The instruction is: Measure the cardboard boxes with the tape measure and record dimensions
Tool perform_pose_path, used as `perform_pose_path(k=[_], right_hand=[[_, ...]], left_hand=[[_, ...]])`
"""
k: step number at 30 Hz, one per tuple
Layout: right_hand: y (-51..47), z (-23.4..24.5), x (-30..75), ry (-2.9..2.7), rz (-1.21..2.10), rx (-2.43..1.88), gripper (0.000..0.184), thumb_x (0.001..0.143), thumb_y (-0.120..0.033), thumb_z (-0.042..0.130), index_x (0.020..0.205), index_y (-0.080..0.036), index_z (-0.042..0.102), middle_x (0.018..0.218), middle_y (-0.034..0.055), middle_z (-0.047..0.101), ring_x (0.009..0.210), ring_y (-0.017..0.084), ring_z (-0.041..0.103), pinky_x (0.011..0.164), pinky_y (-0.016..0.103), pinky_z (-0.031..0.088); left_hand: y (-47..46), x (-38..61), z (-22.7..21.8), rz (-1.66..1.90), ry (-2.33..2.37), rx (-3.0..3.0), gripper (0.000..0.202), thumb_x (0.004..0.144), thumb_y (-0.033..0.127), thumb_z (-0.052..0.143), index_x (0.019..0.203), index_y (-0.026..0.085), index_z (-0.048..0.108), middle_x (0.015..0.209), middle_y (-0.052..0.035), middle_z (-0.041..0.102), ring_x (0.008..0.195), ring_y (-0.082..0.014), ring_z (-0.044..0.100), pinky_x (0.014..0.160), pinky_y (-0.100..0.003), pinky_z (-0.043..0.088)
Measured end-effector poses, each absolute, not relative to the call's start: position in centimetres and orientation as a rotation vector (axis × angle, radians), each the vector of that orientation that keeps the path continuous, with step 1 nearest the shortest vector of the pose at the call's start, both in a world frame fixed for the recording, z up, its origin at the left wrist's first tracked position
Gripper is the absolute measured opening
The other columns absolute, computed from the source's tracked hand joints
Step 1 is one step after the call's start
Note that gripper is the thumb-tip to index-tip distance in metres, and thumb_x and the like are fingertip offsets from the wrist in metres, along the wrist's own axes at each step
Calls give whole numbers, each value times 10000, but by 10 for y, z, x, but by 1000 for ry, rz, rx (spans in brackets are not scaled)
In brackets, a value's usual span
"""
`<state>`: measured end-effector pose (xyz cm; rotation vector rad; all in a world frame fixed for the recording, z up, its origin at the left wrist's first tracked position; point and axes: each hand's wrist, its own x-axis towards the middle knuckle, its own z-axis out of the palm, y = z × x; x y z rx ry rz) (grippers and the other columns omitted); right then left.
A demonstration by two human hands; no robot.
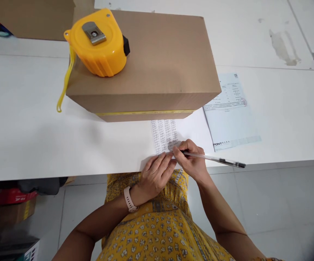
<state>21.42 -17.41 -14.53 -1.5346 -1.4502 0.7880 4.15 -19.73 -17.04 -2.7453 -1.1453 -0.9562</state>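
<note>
My right hand (192, 159) is closed around a pen (213, 158) with a clear barrel and a black end. The pen's tip is at a white sheet of paper (164, 136), which bears several columns of small dark marks. My left hand (158, 172) lies flat with fingers stretched out over the sheet's lower edge, at the front of the table, and holds nothing. Beyond the hands stands a brown cardboard box (162, 54), which hides the sheet's far part. On top of the box sits a yellow tape measure (99, 43) with a metal clip and a yellow strap.
A pale blue printed document (233, 116) lies on the white table (37, 137) to the right of the box. Another cardboard box (37, 18) stands at the back left. Under the table on the left are a red box (9, 195) and other goods.
</note>
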Motion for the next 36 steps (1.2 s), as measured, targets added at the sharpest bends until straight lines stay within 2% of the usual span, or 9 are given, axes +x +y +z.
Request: perform_pose_path(k=[11, 32, 36], right_hand=[[-175, -148, 213, -1385, 763, -1550, 293, 930, -269, 678, 719, -232, 478, 589, -74, 451, 500, 81, 369, 471, 255, 299], [-175, -147, 213, -1371, 802, -1535, 301, 929, -272, 666, 716, -236, 457, 602, -68, 447, 516, 87, 366, 484, 262, 311], [-171, -142, 217, -1219, 905, -1505, 251, 897, -330, 714, 765, -239, 521, 614, -63, 510, 519, 93, 411, 473, 250, 332]], left_hand=[[-199, 41, -174, -935, -1144, -2743, 284, 995, 239, 630, 1260, 156, 694, 1293, -92, 746, 1233, -223, 672, 1096, -367, 464], [-197, 42, -170, -945, -1147, -2736, 270, 985, 227, 641, 1239, 158, 699, 1276, -90, 754, 1211, -217, 683, 1085, -360, 467], [-195, 43, -166, -961, -1140, -2720, 231, 988, 216, 638, 1197, 154, 715, 1275, -86, 755, 1191, -212, 691, 1058, -353, 479]])
